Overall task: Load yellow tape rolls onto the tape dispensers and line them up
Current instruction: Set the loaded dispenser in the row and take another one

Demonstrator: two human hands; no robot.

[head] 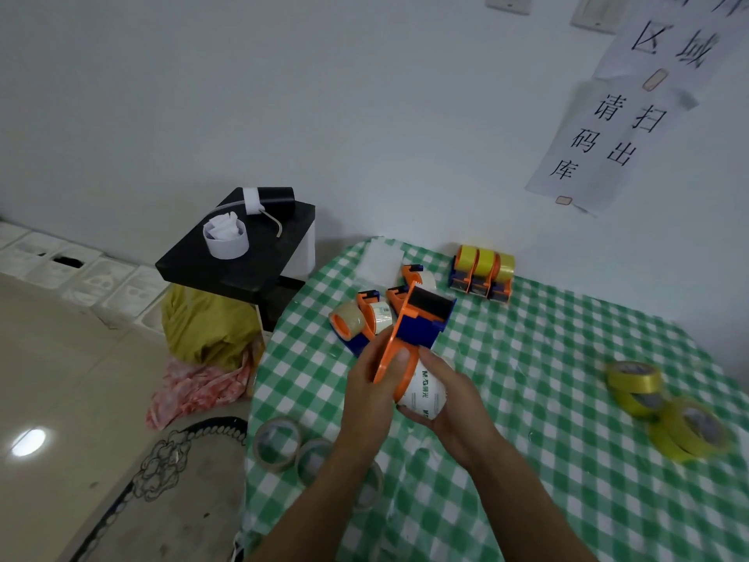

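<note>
Orange dispenser (421, 318), centre frame: left hand (371, 393) curls round its handle to steady it while right hand (448, 401) grips its white roll (425, 393), likely to pull it off. Yellow rolls (636, 385) wait at right.

black stand (259, 263): white cup (225, 242) on top | yellow bag (206, 326) beneath | wall signs (600, 144)

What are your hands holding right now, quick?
The left hand is closed, gripping the orange tape dispenser.
The right hand is closed round the white tape roll.
</note>
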